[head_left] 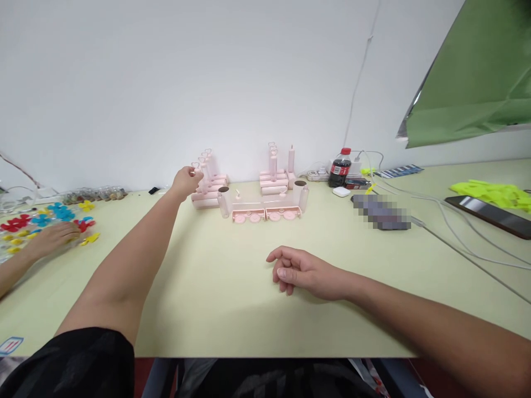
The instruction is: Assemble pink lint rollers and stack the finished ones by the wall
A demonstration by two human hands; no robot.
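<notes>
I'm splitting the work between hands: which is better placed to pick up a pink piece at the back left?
Left, most likely. The left hand is at the back-left pink pieces, its fingertips near the front one's top. The right hand is loosely curled, farther away and nearer the table's front edge.

Cola bottle [340, 168]; green sheet [473, 77]; black phone [489, 215].

Cannot make out the exact contact between the left hand [186, 184] and the pink tube [204, 182] partly hidden behind it. Left of that hand, lose another person's arm [14, 271] past the edge. Behind the thumb of the right hand [309, 275], see only parts of curled fingers. Farther right, find a device [381, 212] pixelated beyond recognition, then a yellow pile [493, 194] and, higher, a green sheet [477, 77], both cut off.
</notes>
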